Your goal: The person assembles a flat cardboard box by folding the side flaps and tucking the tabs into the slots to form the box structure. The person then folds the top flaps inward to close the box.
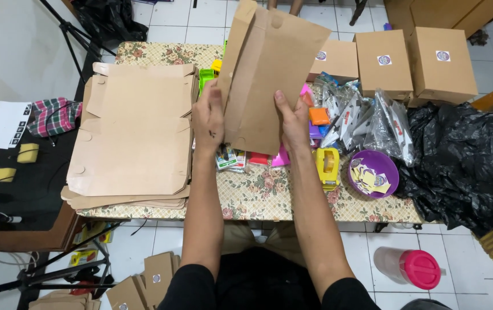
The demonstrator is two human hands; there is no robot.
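Flat cardboard box blank [269,74]: light, stiff-ish, bends at creases. Left hand [209,120] & right hand [292,123] pinch lower edges, fingers closed; grip near folds.

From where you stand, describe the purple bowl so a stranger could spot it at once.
Start at the floral-clothed table and go to its near right edge, beside the black plastic bag. The purple bowl sits right of the yellow tape dispenser; it is the only round dish, holding small stickers.
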